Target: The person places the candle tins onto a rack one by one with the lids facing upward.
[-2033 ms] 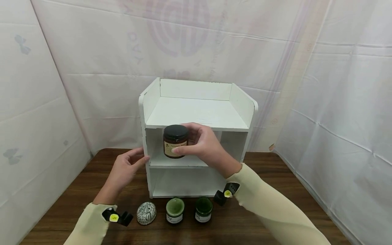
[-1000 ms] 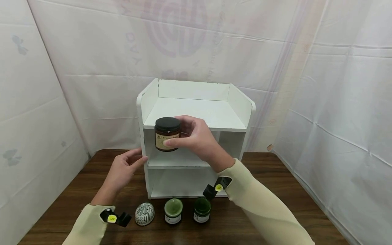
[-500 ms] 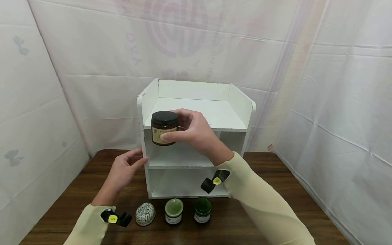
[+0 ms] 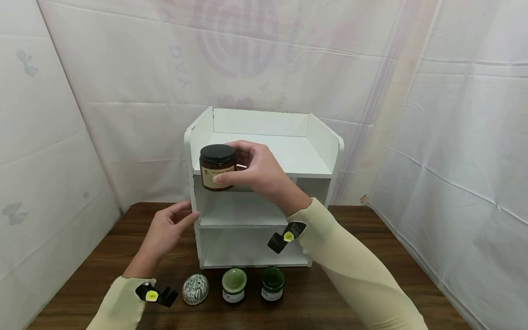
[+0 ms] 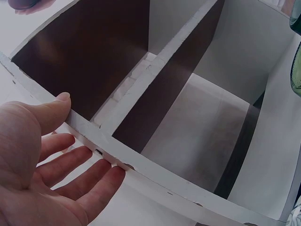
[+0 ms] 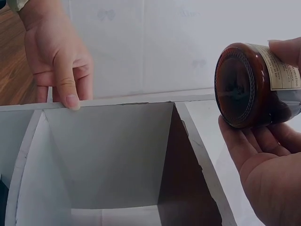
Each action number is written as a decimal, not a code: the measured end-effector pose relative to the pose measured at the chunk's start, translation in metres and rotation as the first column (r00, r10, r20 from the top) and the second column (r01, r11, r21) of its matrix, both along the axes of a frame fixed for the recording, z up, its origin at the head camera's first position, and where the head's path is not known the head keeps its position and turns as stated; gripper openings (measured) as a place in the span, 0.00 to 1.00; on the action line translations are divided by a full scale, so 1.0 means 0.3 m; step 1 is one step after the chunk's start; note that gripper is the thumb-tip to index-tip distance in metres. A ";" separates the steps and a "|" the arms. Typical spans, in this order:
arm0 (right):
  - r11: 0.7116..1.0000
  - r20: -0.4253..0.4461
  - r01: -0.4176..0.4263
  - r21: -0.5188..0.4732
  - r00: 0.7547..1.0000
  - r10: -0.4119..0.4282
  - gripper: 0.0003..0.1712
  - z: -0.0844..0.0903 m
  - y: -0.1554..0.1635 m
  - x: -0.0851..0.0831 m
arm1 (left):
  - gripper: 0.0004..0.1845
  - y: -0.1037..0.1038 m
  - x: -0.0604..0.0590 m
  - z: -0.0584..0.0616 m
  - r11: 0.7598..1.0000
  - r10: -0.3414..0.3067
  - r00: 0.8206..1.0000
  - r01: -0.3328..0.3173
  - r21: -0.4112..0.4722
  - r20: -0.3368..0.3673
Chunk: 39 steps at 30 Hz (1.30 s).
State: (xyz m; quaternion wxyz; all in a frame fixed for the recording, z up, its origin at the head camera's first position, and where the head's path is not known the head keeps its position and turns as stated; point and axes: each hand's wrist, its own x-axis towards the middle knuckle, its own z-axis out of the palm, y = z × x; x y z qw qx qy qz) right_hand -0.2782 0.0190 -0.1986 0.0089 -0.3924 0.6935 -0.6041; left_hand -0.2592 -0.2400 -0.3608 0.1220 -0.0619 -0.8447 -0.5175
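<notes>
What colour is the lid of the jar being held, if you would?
Black lid; clearest in the head view.

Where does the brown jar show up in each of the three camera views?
Head: the brown jar is left of centre, held by the right hand at the front edge of the top level of the white shelf.
Left wrist: only a dark sliver at the top left corner, probably the jar.
Right wrist: upper right, bottom towards the camera.
Shared landmark: the white shelf.
</notes>
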 end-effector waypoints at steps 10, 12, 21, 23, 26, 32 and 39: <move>1.000 -0.011 -0.004 0.007 1.000 0.004 0.28 0.010 -0.016 -0.028 | 0.34 -0.004 -0.001 -0.002 1.000 0.005 1.000 -0.005 0.000 0.001; 1.000 -0.016 0.002 0.011 1.000 -0.002 0.27 0.012 -0.019 -0.033 | 0.34 -0.005 0.000 -0.002 1.000 0.004 1.000 -0.004 0.002 0.005; 0.999 -0.021 0.040 0.010 0.999 -0.039 0.26 0.029 -0.028 -0.056 | 0.34 -0.004 0.000 -0.001 1.000 0.001 1.000 -0.001 0.000 0.005; 0.999 -0.009 0.039 0.007 0.999 -0.039 0.26 0.031 -0.028 -0.060 | 0.34 -0.004 -0.001 -0.002 1.000 -0.001 1.000 0.001 -0.001 0.003; 0.999 0.006 0.037 0.007 0.999 -0.037 0.27 0.035 -0.028 -0.067 | 0.34 -0.003 -0.002 -0.003 1.000 -0.005 1.000 0.005 0.000 0.000; 0.998 0.022 0.059 0.035 0.998 -0.060 0.27 0.047 -0.029 -0.083 | 0.34 -0.004 -0.002 -0.002 1.000 -0.012 1.000 0.012 0.000 -0.006; 0.998 0.041 0.054 0.029 0.998 -0.055 0.27 0.043 -0.046 -0.110 | 0.34 -0.008 0.001 -0.001 1.000 -0.007 1.000 0.007 0.003 -0.001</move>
